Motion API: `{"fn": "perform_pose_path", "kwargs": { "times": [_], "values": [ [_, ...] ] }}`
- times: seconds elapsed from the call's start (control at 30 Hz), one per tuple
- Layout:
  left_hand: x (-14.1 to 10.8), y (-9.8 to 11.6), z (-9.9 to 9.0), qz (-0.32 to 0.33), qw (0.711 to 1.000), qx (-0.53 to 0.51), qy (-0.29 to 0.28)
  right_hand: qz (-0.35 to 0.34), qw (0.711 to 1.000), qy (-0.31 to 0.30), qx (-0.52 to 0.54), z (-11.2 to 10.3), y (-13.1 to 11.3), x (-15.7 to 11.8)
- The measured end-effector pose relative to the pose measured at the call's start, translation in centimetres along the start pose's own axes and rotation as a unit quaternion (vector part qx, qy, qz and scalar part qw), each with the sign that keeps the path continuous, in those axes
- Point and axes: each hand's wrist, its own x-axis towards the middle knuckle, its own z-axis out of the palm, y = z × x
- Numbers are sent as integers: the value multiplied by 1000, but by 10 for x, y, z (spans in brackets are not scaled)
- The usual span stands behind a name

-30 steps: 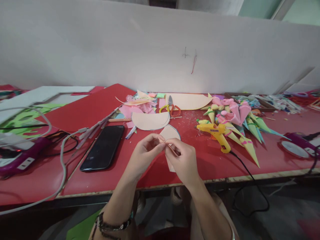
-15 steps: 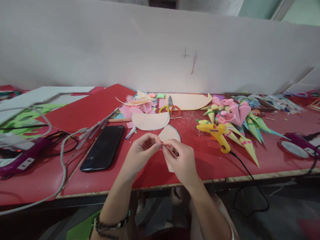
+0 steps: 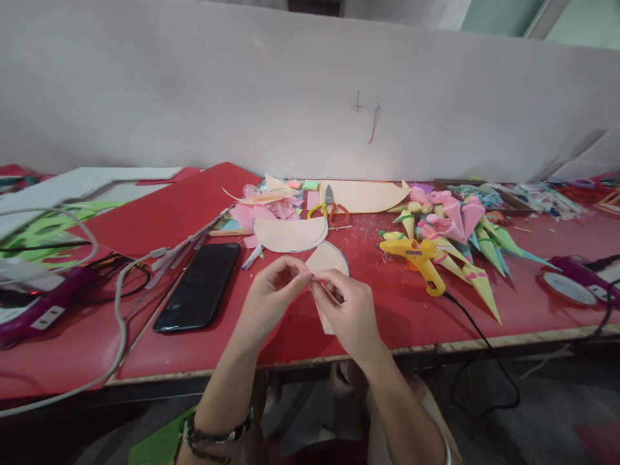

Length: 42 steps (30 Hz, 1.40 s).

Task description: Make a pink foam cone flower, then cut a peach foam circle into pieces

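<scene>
My left hand (image 3: 274, 294) and my right hand (image 3: 349, 307) meet fingertip to fingertip above the red table (image 3: 402, 323). Both are closed in a pinch, and whatever lies between the fingertips is too small to make out. Beneath and behind them lies a cream fan-shaped piece (image 3: 328, 258) with a dark outline, partly hidden by my right hand. Just beyond it is a cream half-round piece (image 3: 290, 233). Scissors (image 3: 329, 205) with yellow and orange handles rest behind that piece. A marker (image 3: 252, 256) lies left of the pieces.
A black phone (image 3: 198, 287) and a white cable (image 3: 121, 310) are at the left. A yellow glue gun (image 3: 416, 255) lies at the right, beside pink and yellow paper cones (image 3: 460, 223). Pink scraps (image 3: 271, 205) and a red sheet (image 3: 169, 210) sit further back.
The fingertips have shifted very slightly and the orange-red bit seen between them before is now hardly visible. The whole view has moved a little.
</scene>
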Motion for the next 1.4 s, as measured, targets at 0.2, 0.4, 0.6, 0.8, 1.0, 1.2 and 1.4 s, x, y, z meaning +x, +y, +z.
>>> {"fn": "perform_pose_path", "kwargs": {
  "times": [0.2, 0.4, 0.6, 0.8, 1.0, 1.2, 1.4],
  "values": [
    [0, -2, -2, 6, 1000, 12, 11, 1, 1000, 1, -2, 0, -1, 1],
    [1, -3, -2, 8, 1000, 13, 11, 1, 1000, 0, 0, 1, -1, 1],
    [1, -1, -2, 13, 1000, 9, 20, 2, 1000, -1, -1, 1, -2, 0],
    [2, -1, -3, 14, 999, 3, 47, 4, 1000, 2, -8, 1, -1, 1],
    [3, -5, -4, 11, 996, -29, 84, 4, 1000, 9, -14, 0, -2, 1],
    [3, -4, -2, -1, 996, -70, 62, 16, 1000, 11, -2, 0, 0, 1],
    [5, -6, -1, -23, 994, -89, 53, 29, 999, 11, 25, -1, -3, 3]
  ]
}}
